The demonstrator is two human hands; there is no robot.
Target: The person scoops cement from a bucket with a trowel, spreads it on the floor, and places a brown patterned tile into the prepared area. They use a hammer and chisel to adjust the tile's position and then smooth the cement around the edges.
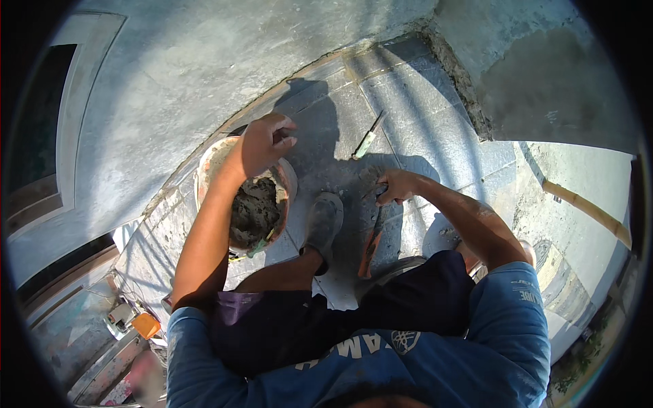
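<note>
My left hand hangs over the far rim of a pale round bucket, its fingers curled in toward the thumb. Whether anything sits between them cannot be made out. Wet grey mortar fills part of the bucket. Farther right, my right hand is closed low over the floor, beside a rough grey mass that I cannot identify. Below its fingers extends a tool with an orange handle and a dark shaft; whether the hand grips it is unclear. A narrow-bladed tool with a pale green handle lies beyond, on the tiles.
Grey floor tiles run up to a plastered wall at the left and a raised block at the far right. My boot stands beside the bucket. A bamboo pole is at the right, an orange object lower left.
</note>
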